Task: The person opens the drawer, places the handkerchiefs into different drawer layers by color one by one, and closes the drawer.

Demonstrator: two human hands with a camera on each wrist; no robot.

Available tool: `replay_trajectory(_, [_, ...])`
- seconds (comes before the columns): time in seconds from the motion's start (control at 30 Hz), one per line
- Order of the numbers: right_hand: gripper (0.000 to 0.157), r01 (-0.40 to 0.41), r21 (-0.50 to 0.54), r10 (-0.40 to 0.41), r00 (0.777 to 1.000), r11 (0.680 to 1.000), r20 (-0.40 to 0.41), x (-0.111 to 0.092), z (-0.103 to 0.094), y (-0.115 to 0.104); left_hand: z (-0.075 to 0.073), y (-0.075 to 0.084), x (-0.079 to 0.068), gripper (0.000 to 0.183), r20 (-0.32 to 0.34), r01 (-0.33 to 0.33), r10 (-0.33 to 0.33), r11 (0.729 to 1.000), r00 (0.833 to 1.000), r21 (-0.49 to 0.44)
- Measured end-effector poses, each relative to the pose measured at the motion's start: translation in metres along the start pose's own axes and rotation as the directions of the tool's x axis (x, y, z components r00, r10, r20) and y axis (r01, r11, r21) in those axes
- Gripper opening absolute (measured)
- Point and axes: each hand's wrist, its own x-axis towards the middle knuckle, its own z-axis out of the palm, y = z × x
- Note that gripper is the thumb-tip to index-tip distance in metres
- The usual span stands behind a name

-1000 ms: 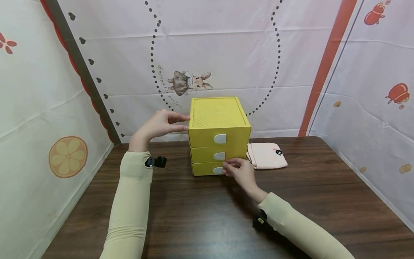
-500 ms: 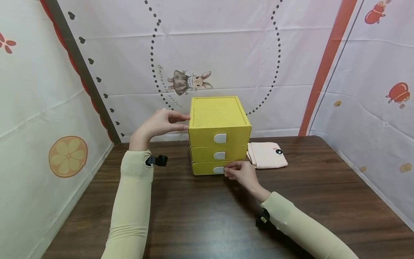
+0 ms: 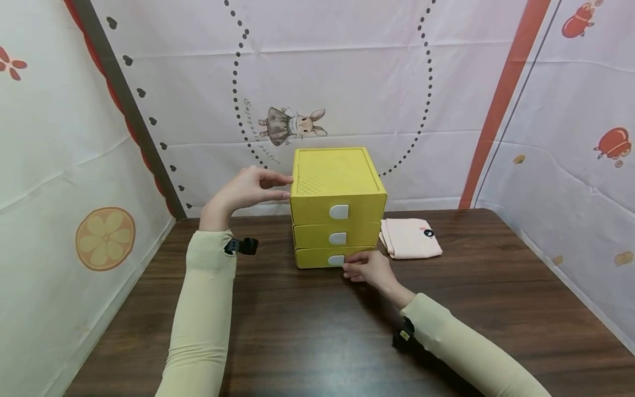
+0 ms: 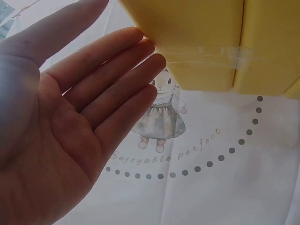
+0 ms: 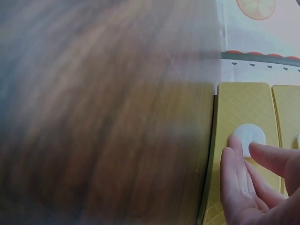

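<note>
Head view: unclenched left hand [image 3: 246,189] flanks drawers [image 3: 317,212] while right hand [image 3: 373,269] pinches lowest tab [image 3: 335,260].

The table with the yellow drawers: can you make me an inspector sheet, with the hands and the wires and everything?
Surface: dark wood-look table.
Job's things: yellow drawer box, three drawers, all looking shut.
Clutter: folded pink cloth to the box's right.
Hands: left hand has fingertips at the box's left side; right hand pinches the lowest white tab.
Cables: nothing seen.
Surroundings: pale printed sheets behind and at both sides; a rabbit picture behind the box.
</note>
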Motion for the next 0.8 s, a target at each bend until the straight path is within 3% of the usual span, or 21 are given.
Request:
replay_trajectory(0.3, [0.025,-0.032,0.001,0.032,0.997,0.999,0.066,-0.0025,0.0025,-0.0019,0.0005,0.0004,-0.0002,0.042,0.006,0.005,-0.005,1.0,1.0,-0.006])
replay_trajectory(0.8, [0.021,-0.044,0.003,0.044,0.997,0.999,0.056,0.0002,0.0044,0.0044,0.0003,-0.0004,-0.0007,0.042,0.008,-0.001,0.001,1.0,1.0,-0.012])
